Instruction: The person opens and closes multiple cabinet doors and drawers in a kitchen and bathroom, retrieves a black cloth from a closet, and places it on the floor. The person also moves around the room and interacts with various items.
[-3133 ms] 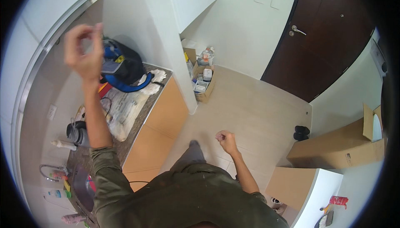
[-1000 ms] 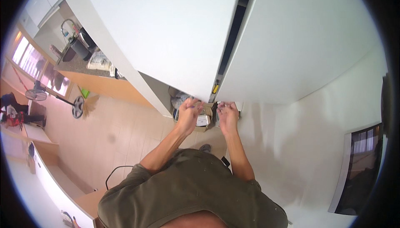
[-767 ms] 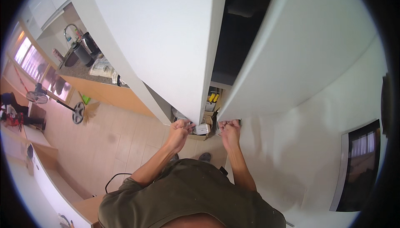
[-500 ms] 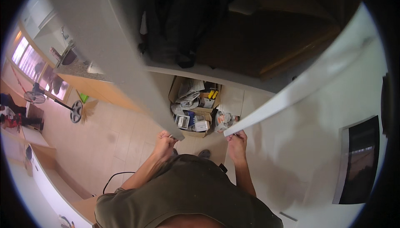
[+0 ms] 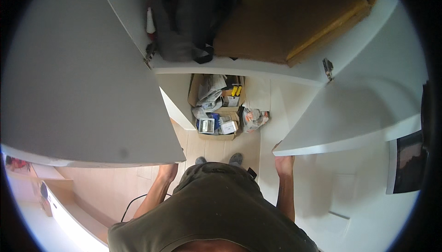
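My left hand is at the lower corner of the left cabinet door, its fingers mostly hidden behind the door's edge. My right hand grips the bottom corner of the right cabinet door, fingers curled up over the edge. Both doors stand swung outward on metal hinges. Between them the cabinet holds a dark bag and a brown cardboard box, with a small white bottle by the left wall.
Below the cabinet, cardboard boxes hold papers, white boxes and yellow-handled tools. A clear plastic bag of things lies beside them. A dark screen panel is at the right. A drawer unit stands at the lower left.
Both cabinet doors have swung farther outward, the left door to the left and the right door to the right. My hands have moved apart with them, and more of the cabinet's inside shows.
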`<state>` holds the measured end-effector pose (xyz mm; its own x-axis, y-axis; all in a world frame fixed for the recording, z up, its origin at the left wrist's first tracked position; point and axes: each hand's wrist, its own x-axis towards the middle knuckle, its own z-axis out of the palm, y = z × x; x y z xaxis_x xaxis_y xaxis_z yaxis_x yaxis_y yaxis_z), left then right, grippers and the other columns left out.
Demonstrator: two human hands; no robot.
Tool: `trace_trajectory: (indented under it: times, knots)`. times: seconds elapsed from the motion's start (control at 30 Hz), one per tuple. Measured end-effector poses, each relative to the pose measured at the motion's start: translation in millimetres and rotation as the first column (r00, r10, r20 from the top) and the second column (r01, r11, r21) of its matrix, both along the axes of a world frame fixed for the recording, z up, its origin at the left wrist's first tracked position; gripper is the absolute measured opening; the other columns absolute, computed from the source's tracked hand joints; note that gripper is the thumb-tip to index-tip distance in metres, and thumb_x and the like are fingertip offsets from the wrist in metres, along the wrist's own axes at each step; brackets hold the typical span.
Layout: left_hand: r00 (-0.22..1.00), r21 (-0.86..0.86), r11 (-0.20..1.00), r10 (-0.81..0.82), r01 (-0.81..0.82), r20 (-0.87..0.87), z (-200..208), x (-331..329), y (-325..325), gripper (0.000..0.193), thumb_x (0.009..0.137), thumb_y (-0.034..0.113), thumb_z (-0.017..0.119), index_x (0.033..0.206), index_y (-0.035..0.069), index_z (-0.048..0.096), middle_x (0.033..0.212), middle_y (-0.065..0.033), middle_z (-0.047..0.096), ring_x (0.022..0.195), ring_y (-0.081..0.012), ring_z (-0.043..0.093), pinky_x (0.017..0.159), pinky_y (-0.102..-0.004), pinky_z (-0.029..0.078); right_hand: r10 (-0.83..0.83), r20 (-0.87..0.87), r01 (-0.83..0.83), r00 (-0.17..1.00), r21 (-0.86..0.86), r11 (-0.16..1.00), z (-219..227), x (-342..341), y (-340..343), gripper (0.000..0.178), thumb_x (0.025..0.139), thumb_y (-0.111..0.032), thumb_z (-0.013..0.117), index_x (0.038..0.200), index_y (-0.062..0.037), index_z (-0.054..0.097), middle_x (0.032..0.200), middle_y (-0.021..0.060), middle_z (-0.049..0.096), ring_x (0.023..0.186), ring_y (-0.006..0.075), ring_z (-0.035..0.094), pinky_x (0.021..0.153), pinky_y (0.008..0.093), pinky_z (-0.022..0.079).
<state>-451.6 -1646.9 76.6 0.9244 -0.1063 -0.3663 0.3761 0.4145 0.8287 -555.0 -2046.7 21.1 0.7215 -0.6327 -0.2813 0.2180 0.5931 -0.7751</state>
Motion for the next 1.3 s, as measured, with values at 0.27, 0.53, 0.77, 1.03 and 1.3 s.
trace_trajectory:
  times: [0.27,0.53,0.77,1.03,1.3]
  knots:
    - [0.995,0.057,0.993,-0.102,0.1,0.02,4.9,3.9,7.8,0.009,0.095,0.015,0.062,0.102,0.01,0.059,0.094,-0.002,0.059,0.089,-0.0147,0.056,0.082,-0.0308,0.045,0.043,0.082,-0.034,0.996,-0.11,0.993,-3.4,-21.1,-5.4,0.02,0.103,-0.03,0.05,0.102,-0.0104,0.055,0.087,0.0022,0.054,0.083,0.0172,0.052,0.074,0.0347,0.044]
    - [0.985,0.087,0.983,-0.168,0.164,0.041,-2.6,13.9,8.7,0.007,0.095,0.018,0.062,0.097,0.011,0.059,0.089,-0.0005,0.057,0.084,-0.0137,0.056,0.077,-0.03,0.045,-0.011,0.069,0.018,0.998,-0.108,0.994,0.7,-41.5,-8.2,0.019,0.102,-0.026,0.05,0.102,-0.0082,0.054,0.088,0.003,0.054,0.082,0.0184,0.052,0.075,0.0356,0.044]
    - [0.97,0.097,0.968,-0.236,0.23,0.05,-1.6,16.9,13.7,0.009,0.094,0.018,0.064,0.098,0.011,0.06,0.09,-0.001,0.059,0.084,-0.0135,0.056,0.076,-0.03,0.046,-0.032,-0.013,0.029,0.999,-0.196,0.98,18.4,-47.9,-1.9,0.018,0.101,-0.026,0.052,0.097,-0.0088,0.054,0.083,0.0016,0.05,0.077,0.0166,0.048,0.07,0.0338,0.041]
    - [0.965,0.057,0.965,-0.259,0.256,0.051,-9.3,18.3,15.0,0.012,0.094,0.017,0.063,0.102,0.009,0.061,0.096,-0.0042,0.061,0.091,-0.017,0.059,0.082,-0.0329,0.048,-0.041,-0.025,0.035,0.999,-0.196,0.98,2.7,-43.3,-5.4,0.014,0.1,-0.019,0.051,0.102,-0.0062,0.055,0.087,0.0039,0.054,0.08,0.0177,0.052,0.074,0.0344,0.043]
    - [0.937,0.292,0.914,-0.327,0.281,0.122,-18.8,21.8,25.2,0.015,0.094,0.016,0.062,0.106,0.007,0.061,0.102,-0.0063,0.061,0.096,-0.0184,0.058,0.086,-0.0349,0.047,0.066,0.1,-0.044,0.993,-0.208,0.977,-9.9,-40.2,-9.3,0.018,0.1,-0.02,0.051,0.107,-0.0038,0.056,0.094,0.0067,0.06,0.088,0.0196,0.059,0.08,0.0342,0.047]
